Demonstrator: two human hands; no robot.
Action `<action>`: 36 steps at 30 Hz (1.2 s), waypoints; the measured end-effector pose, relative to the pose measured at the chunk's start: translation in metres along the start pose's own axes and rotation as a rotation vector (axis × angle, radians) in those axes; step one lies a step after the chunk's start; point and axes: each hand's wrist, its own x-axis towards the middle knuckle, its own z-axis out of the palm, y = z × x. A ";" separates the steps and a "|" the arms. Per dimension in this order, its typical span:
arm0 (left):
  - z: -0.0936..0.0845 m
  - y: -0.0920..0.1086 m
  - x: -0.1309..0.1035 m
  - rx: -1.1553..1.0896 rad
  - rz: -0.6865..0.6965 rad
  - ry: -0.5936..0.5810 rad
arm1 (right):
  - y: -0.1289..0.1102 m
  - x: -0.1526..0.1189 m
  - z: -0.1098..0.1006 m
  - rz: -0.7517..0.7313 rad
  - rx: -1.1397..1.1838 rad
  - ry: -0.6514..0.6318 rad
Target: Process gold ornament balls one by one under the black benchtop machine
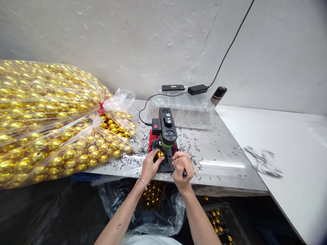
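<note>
A small shiny gold ball (pixel 160 154) is pinched between the thumb and fingers of my left hand (pixel 150 165), over the black base of a small bench machine. The black machine head (pixel 168 126), with a red switch box on its left, stands just beyond the ball. My right hand (pixel 184 166) is closed around the machine's lever handle (pixel 184 173), whose dark end shows below the fingers. A red mat (pixel 152 136) shows under the machine, and short black bits are scattered around it.
A big clear bag of gold balls (pixel 58 129) fills the left side. Behind the machine lie a clear plastic tray (pixel 184 112), a power adapter (pixel 198 89) and a remote (pixel 173 87). A glove (pixel 264 161) lies right. Below are an open plastic bag (pixel 112 199) and a bin (pixel 236 217).
</note>
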 end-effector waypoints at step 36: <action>0.015 -0.004 0.003 0.200 0.165 0.055 | 0.015 -0.002 0.002 -0.080 -0.052 0.025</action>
